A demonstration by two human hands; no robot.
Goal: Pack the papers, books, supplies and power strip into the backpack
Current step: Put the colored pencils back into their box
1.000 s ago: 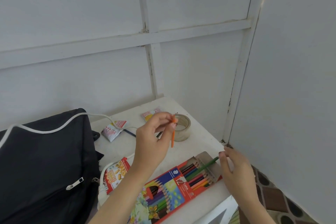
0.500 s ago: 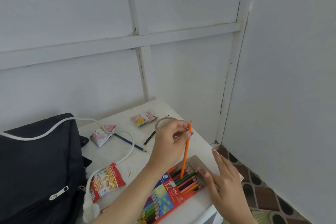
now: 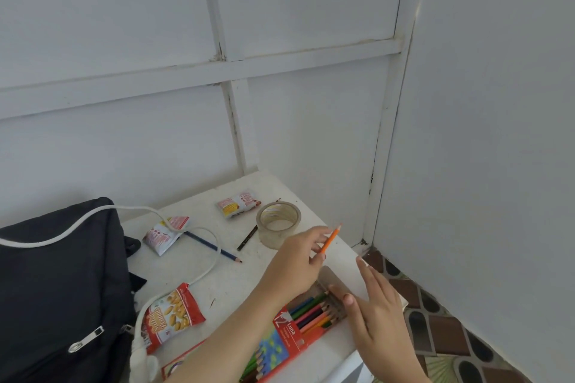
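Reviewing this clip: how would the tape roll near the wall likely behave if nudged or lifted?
The tape roll rests on its flat face, hole up, so a push would probably slide it rather than roll it. It looks like a stiff ring, likely easy to lift with fingers through the hole. Its clear, glossy side may be slightly slippery.

One head-worn wide-angle view, taken from above the near side of the white table (image 3: pixel 236 283) and facing forward and down into the room corner. Close range: both forearms enter from the bottom edge, with the left hand (image 3: pixel 295 261) near centre and the right hand (image 3: pixel 376 305) lower right. Wall panels fill the upper half and their battens run slanted. Black backpack (image 3: pixel 56 283) is cut by the left edge. Tiled floor (image 3: pixel 435 320) shows bottom right.
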